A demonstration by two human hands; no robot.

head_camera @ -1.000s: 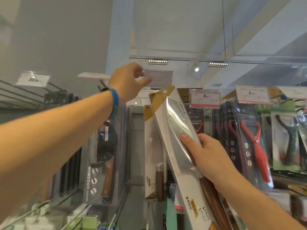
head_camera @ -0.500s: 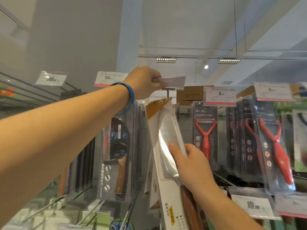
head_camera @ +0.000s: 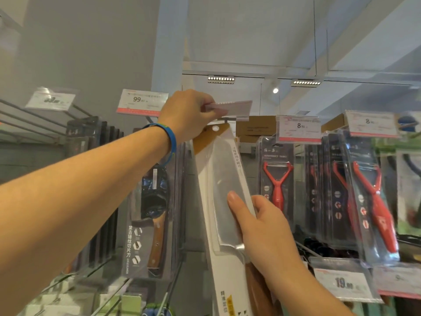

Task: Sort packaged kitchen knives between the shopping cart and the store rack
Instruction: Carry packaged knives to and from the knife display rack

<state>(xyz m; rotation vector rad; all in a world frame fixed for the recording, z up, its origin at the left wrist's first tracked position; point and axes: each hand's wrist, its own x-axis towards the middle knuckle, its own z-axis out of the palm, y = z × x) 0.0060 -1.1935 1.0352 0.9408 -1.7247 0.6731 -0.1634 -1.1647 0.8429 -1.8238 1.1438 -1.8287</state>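
My right hand (head_camera: 262, 226) grips a packaged kitchen knife (head_camera: 222, 195) in a white and gold card, thumb across the steel blade. The card leans with its hang hole up at a rack hook (head_camera: 225, 120). My left hand (head_camera: 189, 114), with a blue wristband, pinches the price tag holder (head_camera: 237, 107) at that hook's tip and holds it lifted. The wooden knife handle shows below my right hand. No shopping cart is in view.
Dark packaged cleavers (head_camera: 148, 215) hang left of the hook under a 99.00 tag (head_camera: 141, 102). Red peelers in black packs (head_camera: 276, 179) hang on the right under 8.90 tags. A 19.00 tag (head_camera: 344, 282) sticks out at lower right. More hooks jut out at far left.
My left hand reached up and took hold of the price tag holder, then lifted it. My right hand raised the knife pack until its hang hole came up to the hook.
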